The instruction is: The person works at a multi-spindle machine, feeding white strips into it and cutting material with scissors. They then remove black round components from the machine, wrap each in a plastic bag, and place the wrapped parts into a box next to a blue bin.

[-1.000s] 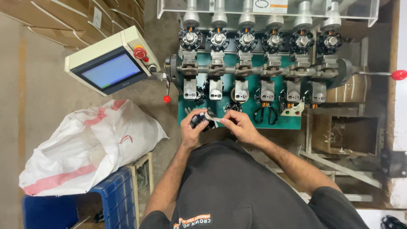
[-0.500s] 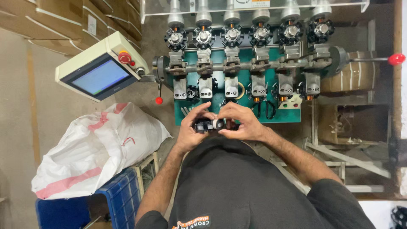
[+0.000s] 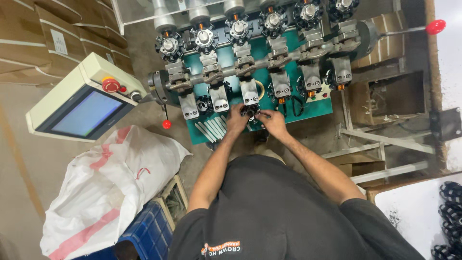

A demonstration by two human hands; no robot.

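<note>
My left hand (image 3: 237, 120) and my right hand (image 3: 272, 121) meet over the green bed (image 3: 315, 110) of a winding machine, just below its third station from the left. Together they grip a small black round part (image 3: 250, 112) with metal bits. Both sets of fingers are curled around it, so most of it is hidden. A row of grey clamp blocks (image 3: 249, 91) and black toothed cores (image 3: 238, 28) stands above my hands.
A control box with a blue screen (image 3: 85, 113) and red button sits at the left. A white sack (image 3: 103, 190) lies on a blue crate (image 3: 147, 233) below it. Red-knobbed levers (image 3: 435, 26) stick out right and left. Cardboard boxes (image 3: 41, 41) stack at upper left. Black cores (image 3: 450, 214) lie at lower right.
My hands moved up from near my chest to the machine's green bed, carrying the black part. The camera view tilted, so the machine sits slanted in the picture.
</note>
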